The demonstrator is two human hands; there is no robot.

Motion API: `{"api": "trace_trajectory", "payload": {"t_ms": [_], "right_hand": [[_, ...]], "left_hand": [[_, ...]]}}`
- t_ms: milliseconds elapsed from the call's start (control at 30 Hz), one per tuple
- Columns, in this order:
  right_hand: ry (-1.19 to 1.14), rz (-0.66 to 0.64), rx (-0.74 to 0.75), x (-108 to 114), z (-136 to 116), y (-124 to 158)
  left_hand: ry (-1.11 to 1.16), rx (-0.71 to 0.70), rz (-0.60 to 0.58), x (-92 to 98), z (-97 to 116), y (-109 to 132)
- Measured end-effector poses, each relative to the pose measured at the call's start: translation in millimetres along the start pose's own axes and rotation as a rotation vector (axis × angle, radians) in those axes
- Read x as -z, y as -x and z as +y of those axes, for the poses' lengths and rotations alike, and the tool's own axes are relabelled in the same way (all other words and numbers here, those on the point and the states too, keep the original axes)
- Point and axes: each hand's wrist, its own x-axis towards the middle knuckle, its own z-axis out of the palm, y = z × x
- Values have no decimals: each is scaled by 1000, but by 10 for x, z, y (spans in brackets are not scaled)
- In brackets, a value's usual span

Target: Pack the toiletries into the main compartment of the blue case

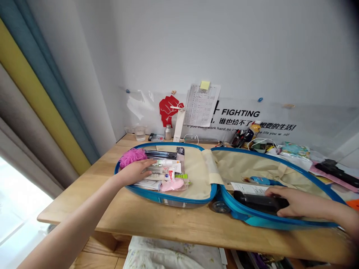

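A blue suitcase (206, 200) lies open on the wooden table, its two beige-lined halves side by side. My left hand (137, 171) rests with fingers stretched over a clear bag of toiletries in the left half, beside a purple bath puff (130, 158). Tubes (161, 176), a pink item (172, 185) and a long black packaged item (161, 154) lie around it. In the right half, my right hand (288, 201) is closed round a black cylinder (252, 200), whose exact kind I cannot make out. White paper (248, 188) and a blue item (259, 180) lie behind it.
Along the back of the wooden table (84, 186) stand a glass of water (140, 133), a small metallic bottle (168, 132) and a yellow drink bottle (254, 130). Clutter lies at the right, with a black object (333, 172). Floral cloth (168, 254) shows below the table edge.
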Motion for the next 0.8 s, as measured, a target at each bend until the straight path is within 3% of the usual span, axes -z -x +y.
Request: {"api": "trace_trajectory", "payload": {"t_ms": [67, 167, 300, 400, 500, 600, 800], "right_hand": [[-175, -80, 49, 138, 64, 12], [-262, 5, 92, 330, -211, 35], [-190, 51, 368, 388, -1239, 53], [-138, 46, 600, 214, -2054, 5], [-139, 25, 722, -45, -2593, -113], [-170, 16, 794, -258, -2856, -264], [-256, 44, 844, -464, -3066, -484]], "left_hand": [[5, 6, -17, 14, 11, -13], [30, 7, -56, 35, -2, -40], [86, 7, -129, 74, -75, -82], [129, 9, -169, 123, -124, -106], [164, 17, -182, 180, -149, -119], [191, 23, -177, 233, -163, -121], [198, 19, -113, 284, -105, -95]]}}
